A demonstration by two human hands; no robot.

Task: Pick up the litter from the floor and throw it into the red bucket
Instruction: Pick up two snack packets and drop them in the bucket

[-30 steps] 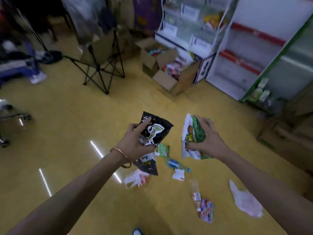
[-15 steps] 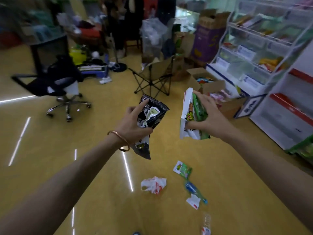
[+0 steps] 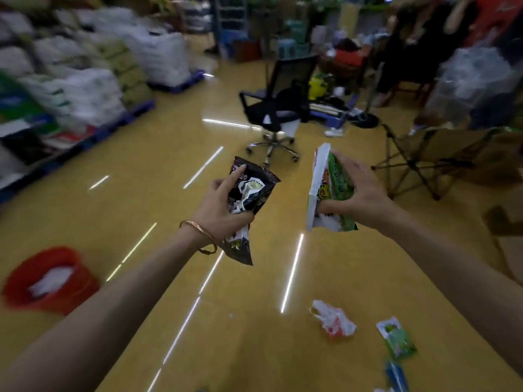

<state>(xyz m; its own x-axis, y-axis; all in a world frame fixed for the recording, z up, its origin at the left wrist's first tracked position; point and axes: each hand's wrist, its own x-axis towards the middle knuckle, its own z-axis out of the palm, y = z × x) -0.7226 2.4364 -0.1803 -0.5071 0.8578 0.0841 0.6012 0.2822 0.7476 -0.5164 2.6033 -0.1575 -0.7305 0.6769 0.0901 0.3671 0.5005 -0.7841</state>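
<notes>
My left hand (image 3: 219,209) grips a black snack packet (image 3: 253,190) at chest height. A green and white snack packet (image 3: 325,188) is held upright in my right hand (image 3: 359,198). The red bucket (image 3: 48,280) stands on the yellow floor at the lower left, blurred, with something white inside it. On the floor at the lower right lie a crumpled white and red bag (image 3: 334,321), a small green wrapper (image 3: 396,338) and a blue wrapper (image 3: 396,376).
A black office chair (image 3: 278,108) stands ahead in the middle of the floor. A folding camp chair (image 3: 424,157) is to the right. Stacked white sacks on blue pallets (image 3: 93,89) line the left side. Cluttered goods fill the far right.
The view has swung left. The red bucket and the stacked sacks have come into sight, and the floor litter has slid to the lower right. Both hands still hold their packets.
</notes>
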